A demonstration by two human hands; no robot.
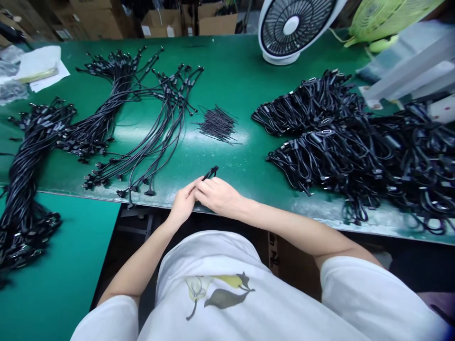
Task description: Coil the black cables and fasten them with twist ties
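My left hand [183,203] and my right hand [218,195] meet at the near edge of the green table [234,76]. Both are closed together around a short black cable [210,173], whose plug end sticks out past my right fingers. Most of the cable is hidden inside my hands. A small heap of black twist ties [216,124] lies on the table just beyond my hands.
Straight black cables [149,128] lie fanned out at left, a thick bundle [24,166] at far left. Coiled, tied cables [355,142] are piled at right. A white fan [291,28] and cardboard boxes [161,22] stand at the back. A lower green surface [60,265] sits at near left.
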